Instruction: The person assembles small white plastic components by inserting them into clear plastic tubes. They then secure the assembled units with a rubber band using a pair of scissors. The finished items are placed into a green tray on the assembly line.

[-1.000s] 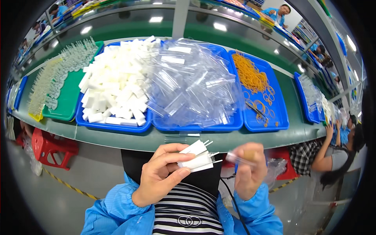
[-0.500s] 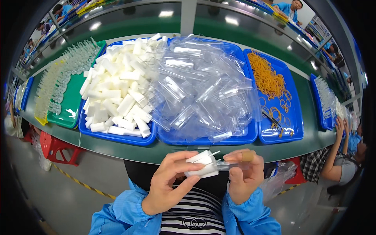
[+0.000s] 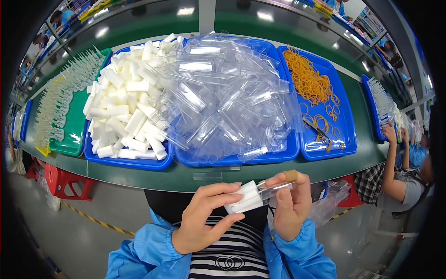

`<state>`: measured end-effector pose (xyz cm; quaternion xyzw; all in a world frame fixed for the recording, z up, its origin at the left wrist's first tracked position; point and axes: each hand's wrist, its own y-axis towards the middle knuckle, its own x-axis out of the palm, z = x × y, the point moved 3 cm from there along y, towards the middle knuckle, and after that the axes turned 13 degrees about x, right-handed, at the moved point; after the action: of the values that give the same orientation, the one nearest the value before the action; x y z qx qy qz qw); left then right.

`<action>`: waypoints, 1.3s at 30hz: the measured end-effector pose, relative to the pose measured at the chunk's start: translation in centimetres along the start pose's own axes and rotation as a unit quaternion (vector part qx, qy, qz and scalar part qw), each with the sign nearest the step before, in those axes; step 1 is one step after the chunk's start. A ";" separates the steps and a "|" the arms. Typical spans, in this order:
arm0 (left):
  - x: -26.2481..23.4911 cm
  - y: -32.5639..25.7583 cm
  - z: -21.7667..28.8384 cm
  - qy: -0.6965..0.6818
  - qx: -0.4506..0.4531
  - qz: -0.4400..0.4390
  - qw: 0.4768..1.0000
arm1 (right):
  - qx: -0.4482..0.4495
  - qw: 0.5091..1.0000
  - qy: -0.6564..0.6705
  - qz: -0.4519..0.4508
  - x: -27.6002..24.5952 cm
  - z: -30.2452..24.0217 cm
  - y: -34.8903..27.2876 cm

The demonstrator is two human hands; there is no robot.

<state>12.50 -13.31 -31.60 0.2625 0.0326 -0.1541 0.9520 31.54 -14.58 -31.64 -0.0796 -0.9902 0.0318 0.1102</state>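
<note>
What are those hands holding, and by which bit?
The left hand grips white blocks by their left end; the right hand pinches a clear plastic piece near its right end.

blocks [image 3: 125, 102] left, sleeves [image 3: 227, 102] between, rubber bands [image 3: 306, 76] right

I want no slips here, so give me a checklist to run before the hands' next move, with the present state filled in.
1. Left hand has the white blocks in its grip: ok.
2. Right hand has a clear piece in its grip: ok.
3. Clear piece squarely lined up with the blocks: cannot tell; its see-through edges are hard to make out.
4. Table edge free of loose pieces: not ok; a clear strip lies there, in front of the trays.
5. Rubber bands present in their tray: ok.
6. Dark tool kept apart from the bands: not ok; it lies among loose ones.
</note>
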 end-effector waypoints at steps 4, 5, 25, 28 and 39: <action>0.3 -0.6 -0.3 -0.092 -0.067 0.010 0.993 | -0.052 0.998 -0.038 -0.010 0.5 0.2 -0.6; 0.4 -0.6 -0.4 -0.136 -0.083 0.017 0.987 | -0.063 0.997 -0.046 -0.006 0.5 0.3 -0.7; 1.3 0.1 -0.6 -0.364 -0.200 0.005 0.910 | -0.172 0.974 -0.146 0.014 0.0 0.5 -1.1; 0.9 0.1 -0.5 -0.295 -0.130 0.010 0.947 | -0.151 0.979 -0.133 -0.024 -0.5 -0.2 -0.5; 0.6 0.3 0.3 -0.146 -0.088 0.038 0.985 | -0.099 0.968 -0.230 -0.036 -0.4 -2.7 -0.1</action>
<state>13.16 -13.39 -31.30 0.1536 -0.1031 -0.1512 0.9710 32.55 -14.66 -29.09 -0.0452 -0.9894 -0.0525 -0.1277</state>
